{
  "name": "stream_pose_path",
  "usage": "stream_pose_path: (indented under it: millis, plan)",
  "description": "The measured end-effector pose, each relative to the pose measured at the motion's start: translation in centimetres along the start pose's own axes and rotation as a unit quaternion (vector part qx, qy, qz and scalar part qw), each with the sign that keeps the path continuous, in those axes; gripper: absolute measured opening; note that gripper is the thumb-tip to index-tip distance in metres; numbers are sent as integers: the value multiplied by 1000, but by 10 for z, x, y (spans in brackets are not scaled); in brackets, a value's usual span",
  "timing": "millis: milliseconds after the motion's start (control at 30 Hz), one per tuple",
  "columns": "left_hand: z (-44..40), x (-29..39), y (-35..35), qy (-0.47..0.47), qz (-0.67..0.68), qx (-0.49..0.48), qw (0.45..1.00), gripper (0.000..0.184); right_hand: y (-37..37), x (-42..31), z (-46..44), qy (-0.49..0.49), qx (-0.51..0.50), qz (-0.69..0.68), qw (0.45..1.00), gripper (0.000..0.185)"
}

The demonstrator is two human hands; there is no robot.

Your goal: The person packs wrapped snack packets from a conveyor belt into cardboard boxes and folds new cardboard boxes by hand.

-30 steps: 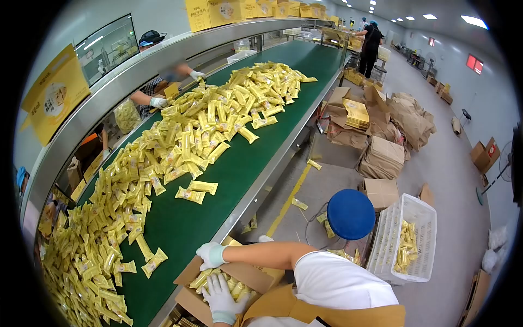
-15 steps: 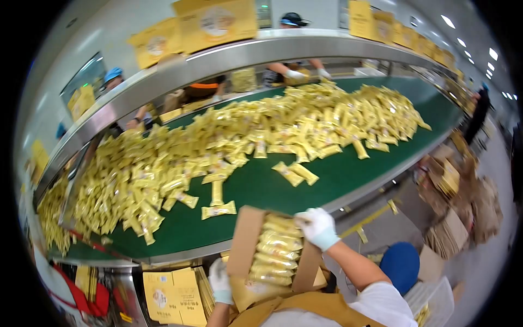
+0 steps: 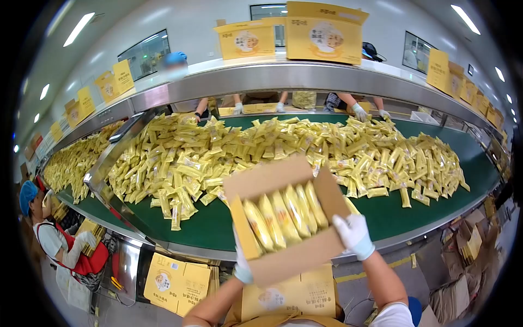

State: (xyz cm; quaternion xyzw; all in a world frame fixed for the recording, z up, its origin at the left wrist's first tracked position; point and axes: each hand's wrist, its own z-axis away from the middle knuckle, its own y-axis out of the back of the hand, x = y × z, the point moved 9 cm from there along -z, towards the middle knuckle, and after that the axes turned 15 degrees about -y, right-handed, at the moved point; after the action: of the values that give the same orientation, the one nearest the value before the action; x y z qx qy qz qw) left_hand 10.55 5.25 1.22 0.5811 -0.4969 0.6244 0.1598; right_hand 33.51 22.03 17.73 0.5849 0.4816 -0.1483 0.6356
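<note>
An open cardboard box [image 3: 299, 260] is held up in front of me, its flaps spread and its opening tilted toward me. Several yellow wrapped packets [image 3: 286, 215] stand in a row inside it. My right hand [image 3: 353, 234], in a white glove, grips the box's right side. My left hand [image 3: 242, 264], also gloved, holds the lower left side, and its fingers are mostly hidden behind the cardboard. Beyond the box, a long heap of yellow packets [image 3: 272, 146] lies on the green conveyor belt [image 3: 392, 220]. Close to my waist is a yellow printed carton [image 3: 297, 297].
Flattened yellow cartons [image 3: 177, 280] are stacked at lower left. A metal shelf [image 3: 229, 82] spans above the belt, with yellow boxes [image 3: 324, 32] on top. A co-worker in a red apron [image 3: 98, 256] is at left; other gloved hands reach in across the belt. Brown cardboard [image 3: 457, 283] lies at right.
The box has risen and moved forward over the belt's near edge, turning so the packet row now runs left to right. Both hands moved with it. My view has swung to the left.
</note>
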Motion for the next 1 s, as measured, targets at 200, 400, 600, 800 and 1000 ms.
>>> stream_pose_path:
  millis: [200,400,600,800,1000]
  plan:
    - [-194,256,-2,-368,-250,2,895,76,16,-164,-104,268,-84,-283,917,56]
    - [-339,381,-13,-496,-360,-20,790,73,27,-298,-224,435,53,-199,877,54]
    - [-379,385,-37,-418,-384,72,820,62,-5,-307,-303,401,300,10,866,51]
    - [-399,362,-30,-403,-699,121,579,57,-25,-306,-302,280,269,309,868,60]
    - [-235,193,-38,-373,-602,-253,660,73,-63,-160,-187,319,-8,52,946,58]
